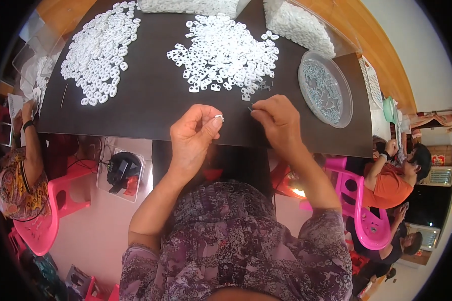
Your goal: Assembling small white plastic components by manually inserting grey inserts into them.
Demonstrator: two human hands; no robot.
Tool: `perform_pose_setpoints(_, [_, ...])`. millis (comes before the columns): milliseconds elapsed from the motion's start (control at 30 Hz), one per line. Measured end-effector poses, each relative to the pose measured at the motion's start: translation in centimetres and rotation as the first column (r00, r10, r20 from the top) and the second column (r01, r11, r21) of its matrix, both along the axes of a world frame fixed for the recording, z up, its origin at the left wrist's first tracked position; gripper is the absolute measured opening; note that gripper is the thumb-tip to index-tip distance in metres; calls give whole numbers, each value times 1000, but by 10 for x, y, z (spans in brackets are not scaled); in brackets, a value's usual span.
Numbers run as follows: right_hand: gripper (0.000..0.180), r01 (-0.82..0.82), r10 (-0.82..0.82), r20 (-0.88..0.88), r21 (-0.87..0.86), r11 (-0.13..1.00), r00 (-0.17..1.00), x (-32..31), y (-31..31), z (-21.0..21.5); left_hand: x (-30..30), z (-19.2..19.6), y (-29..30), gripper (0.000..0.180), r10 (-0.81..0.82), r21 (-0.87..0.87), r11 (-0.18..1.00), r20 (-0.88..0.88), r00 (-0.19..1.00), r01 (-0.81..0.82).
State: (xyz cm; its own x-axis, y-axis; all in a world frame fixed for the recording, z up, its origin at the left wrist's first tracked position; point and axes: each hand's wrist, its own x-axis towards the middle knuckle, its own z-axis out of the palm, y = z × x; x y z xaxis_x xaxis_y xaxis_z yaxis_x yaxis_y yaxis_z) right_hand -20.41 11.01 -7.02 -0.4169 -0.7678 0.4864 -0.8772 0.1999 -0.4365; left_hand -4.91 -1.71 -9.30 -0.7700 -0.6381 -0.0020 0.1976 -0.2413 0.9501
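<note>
Pinching a small white piece (219,117) between thumb and forefinger, the left hand (193,128) hung over the near edge of the table (148,98). The right hand (278,119), near it, was closed on a thin grey pin (250,109). Both grips sat at the fingertips, probably to leave part of each thing free. The tub (346,93) of pins stood to the right, and loose pins (266,86) lay just beyond the right hand, presumably within easy reach; the middle pile (226,52) of white pieces lay straight ahead, the left pile (100,55) off to its left. Partly hidden by the thumb, the white piece showed at the right of its grip; the pin poked out to the left of its own, apart from the piece.
</note>
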Motion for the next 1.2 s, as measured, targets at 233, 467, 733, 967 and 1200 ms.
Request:
perform_pose_setpoints(233, [11, 29, -27, -157, 11, 1000, 987, 8, -14, -11, 1, 0, 0, 13, -2, -10, 1000, -2, 1000, 2])
perform_pose_setpoints(467, [10, 144, -131, -147, 84, 986, 980, 6, -13, -14, 2, 0, -1, 14, -1, -2, 1000, 12, 1000, 1])
perform_pose_setpoints(733, [8, 90, -86, -90, 46, 995, 992, 11, -20, -6, 4, 0, -3, 8, 83, 130, 989, -104, 991, -69])
perform_pose_setpoints(967, [12, -125, 119, -133, -42, 991, 984, 21, -51, -9, 9, 3, -6, 9, 226, 230, 955, -159, 961, -186])
perform_pose_setpoints(1200, [7, -130, 144, -206, 80, 988, 968, 17, -63, -17, 9, 2, -8, 8, 189, 234, 961, -155, 970, -150])
